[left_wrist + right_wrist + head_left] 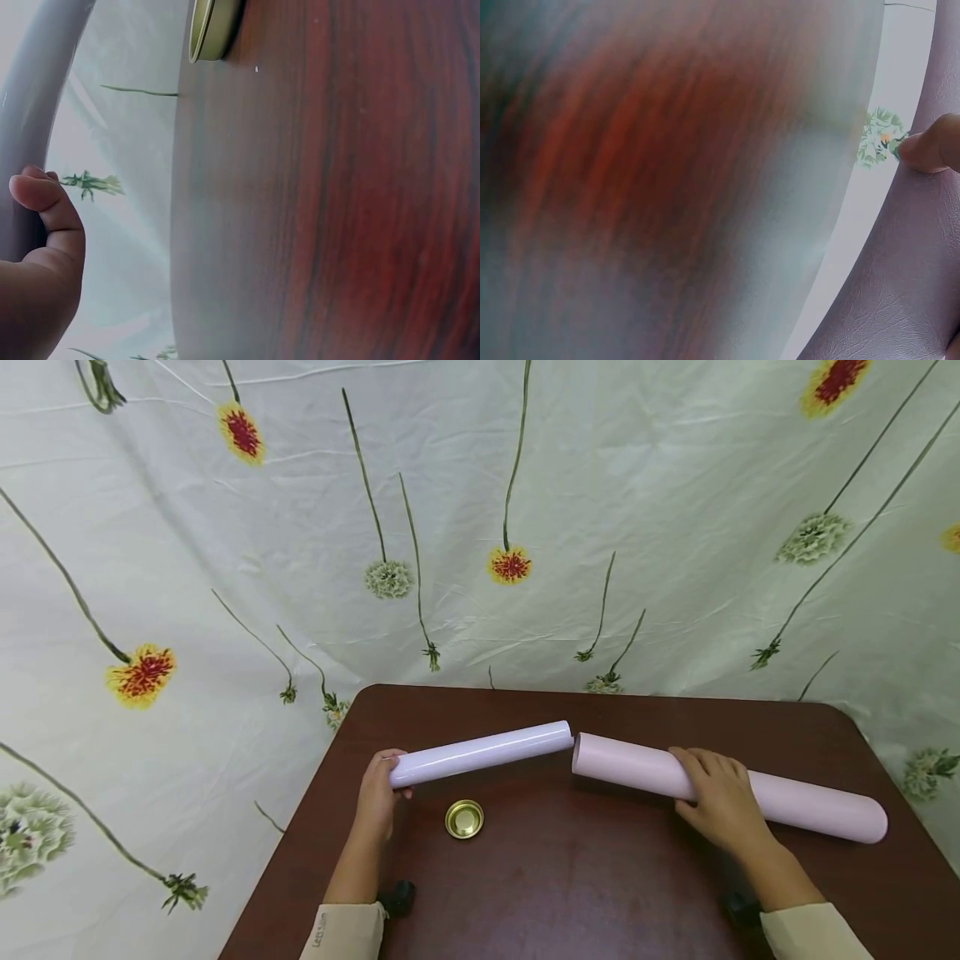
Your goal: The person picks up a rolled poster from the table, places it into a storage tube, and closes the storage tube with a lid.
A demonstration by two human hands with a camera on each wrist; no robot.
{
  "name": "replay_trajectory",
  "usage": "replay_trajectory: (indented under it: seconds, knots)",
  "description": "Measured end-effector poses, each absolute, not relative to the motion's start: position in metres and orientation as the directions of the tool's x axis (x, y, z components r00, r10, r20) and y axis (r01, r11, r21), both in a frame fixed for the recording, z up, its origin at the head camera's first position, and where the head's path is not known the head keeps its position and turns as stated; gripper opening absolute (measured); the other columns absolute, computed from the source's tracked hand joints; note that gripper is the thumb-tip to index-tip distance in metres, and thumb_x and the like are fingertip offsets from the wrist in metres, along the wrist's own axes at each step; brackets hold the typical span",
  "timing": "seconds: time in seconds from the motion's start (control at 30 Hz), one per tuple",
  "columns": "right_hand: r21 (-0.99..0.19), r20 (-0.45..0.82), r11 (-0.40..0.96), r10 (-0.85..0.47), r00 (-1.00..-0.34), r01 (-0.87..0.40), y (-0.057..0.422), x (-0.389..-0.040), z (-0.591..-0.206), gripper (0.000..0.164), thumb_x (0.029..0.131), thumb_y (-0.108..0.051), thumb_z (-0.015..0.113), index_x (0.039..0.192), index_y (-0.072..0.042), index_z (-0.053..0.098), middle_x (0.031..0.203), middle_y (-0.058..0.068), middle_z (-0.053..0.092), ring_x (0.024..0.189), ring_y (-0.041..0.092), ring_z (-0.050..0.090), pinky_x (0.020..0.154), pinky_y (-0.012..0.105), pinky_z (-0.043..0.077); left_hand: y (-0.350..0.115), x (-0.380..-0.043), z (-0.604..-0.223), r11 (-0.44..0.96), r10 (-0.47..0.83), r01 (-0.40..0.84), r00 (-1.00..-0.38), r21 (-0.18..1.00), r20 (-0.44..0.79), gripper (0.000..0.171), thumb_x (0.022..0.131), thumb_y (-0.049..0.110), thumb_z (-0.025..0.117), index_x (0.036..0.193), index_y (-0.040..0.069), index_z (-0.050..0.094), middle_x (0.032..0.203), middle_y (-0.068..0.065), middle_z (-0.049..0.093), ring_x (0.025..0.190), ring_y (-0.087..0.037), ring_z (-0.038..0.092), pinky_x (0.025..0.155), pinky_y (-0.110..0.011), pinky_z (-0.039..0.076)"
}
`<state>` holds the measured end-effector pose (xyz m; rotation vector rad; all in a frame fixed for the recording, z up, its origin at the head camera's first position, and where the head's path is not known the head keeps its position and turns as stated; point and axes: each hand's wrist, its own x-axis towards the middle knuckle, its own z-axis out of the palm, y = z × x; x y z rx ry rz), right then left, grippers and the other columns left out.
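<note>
My left hand (381,785) grips the near end of a glossy white roll (480,755), which slants up to the right. In the left wrist view the thumb (45,199) curls against the roll (34,90). My right hand (718,797) holds a thicker, pale pink tube (810,806) around its middle, fingers over the top and thumb on the near side. The tube's open left end lies right at the white roll's far tip. In the right wrist view a fingertip (930,146) presses on the tube's textured surface (900,277).
A small round gold lid (464,819) lies on the dark brown table (540,877), right of my left hand. Behind the table hangs a pale cloth (450,510) printed with flowers. Dark wrist devices (401,897) sit under both forearms.
</note>
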<state>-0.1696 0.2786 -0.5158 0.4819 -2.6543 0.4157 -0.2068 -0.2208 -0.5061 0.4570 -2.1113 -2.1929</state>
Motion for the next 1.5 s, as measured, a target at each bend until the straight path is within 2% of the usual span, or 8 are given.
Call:
replay_trajectory:
  seconds: [0.13, 0.37, 0.83, 1.2, 1.5]
  knots:
    - [-0.217, 0.448, 0.893, -0.269, -0.853, -0.396, 0.279, -0.171, -0.515, 0.088, 0.065, -0.009, 0.091, 0.141, -0.009, 0.048, 0.123, 0.022, 0.057, 0.117, 0.046, 0.051, 0.097, 0.065, 0.033, -0.22, -0.205, -0.502, -0.05, -0.24, -0.158, -0.957, 0.986, -0.165, 0.028, 0.104, 0.013, 0.035, 0.118, -0.001, 0.055, 0.099, 0.0, 0.054, 0.078, -0.017, 0.049, 0.057, -0.026, 0.046]
    - [-0.22, 0.446, 0.891, -0.269, -0.853, -0.397, 0.28, -0.172, -0.514, 0.087, 0.065, -0.009, 0.091, 0.141, -0.009, 0.048, 0.123, 0.022, 0.057, 0.116, 0.046, 0.051, 0.096, 0.065, 0.033, -0.219, -0.204, -0.505, -0.017, -0.245, -0.133, -0.96, 0.991, -0.134, 0.03, 0.103, 0.015, 0.037, 0.119, -0.003, 0.055, 0.096, 0.0, 0.055, 0.067, -0.016, 0.049, 0.055, -0.027, 0.044]
    - [-0.221, 0.445, 0.891, -0.27, -0.854, -0.397, 0.279, -0.171, -0.514, 0.088, 0.064, -0.009, 0.091, 0.141, -0.01, 0.049, 0.124, 0.021, 0.057, 0.115, 0.046, 0.051, 0.097, 0.064, 0.033, -0.215, -0.204, -0.507, 0.007, -0.244, -0.139, -0.961, 0.99, -0.133, 0.029, 0.1, 0.014, 0.038, 0.115, -0.002, 0.056, 0.1, -0.003, 0.054, 0.079, -0.019, 0.049, 0.053, -0.024, 0.042]
    - [-0.227, 0.432, 0.89, -0.272, -0.86, -0.396, 0.277, -0.168, -0.517, 0.088, 0.064, -0.008, 0.092, 0.141, -0.011, 0.049, 0.124, 0.02, 0.057, 0.116, 0.045, 0.052, 0.098, 0.064, 0.033, -0.212, -0.201, -0.503, 0.044, -0.213, -0.124, -0.971, 0.991, -0.112, 0.031, 0.1, 0.014, 0.039, 0.119, -0.003, 0.056, 0.094, -0.001, 0.057, 0.071, -0.016, 0.049, 0.053, -0.025, 0.042]
    - [-0.219, 0.446, 0.884, -0.285, -0.848, -0.412, 0.275, -0.166, -0.517, 0.088, 0.063, -0.008, 0.092, 0.14, -0.01, 0.05, 0.122, 0.02, 0.059, 0.114, 0.044, 0.054, 0.096, 0.065, 0.034, -0.21, -0.199, -0.502, 0.043, -0.21, -0.116, -0.972, 0.992, -0.105, 0.03, 0.103, 0.016, 0.043, 0.128, 0.002, 0.054, 0.108, -0.01, 0.053, 0.079, -0.017, 0.051, 0.057, -0.026, 0.045]
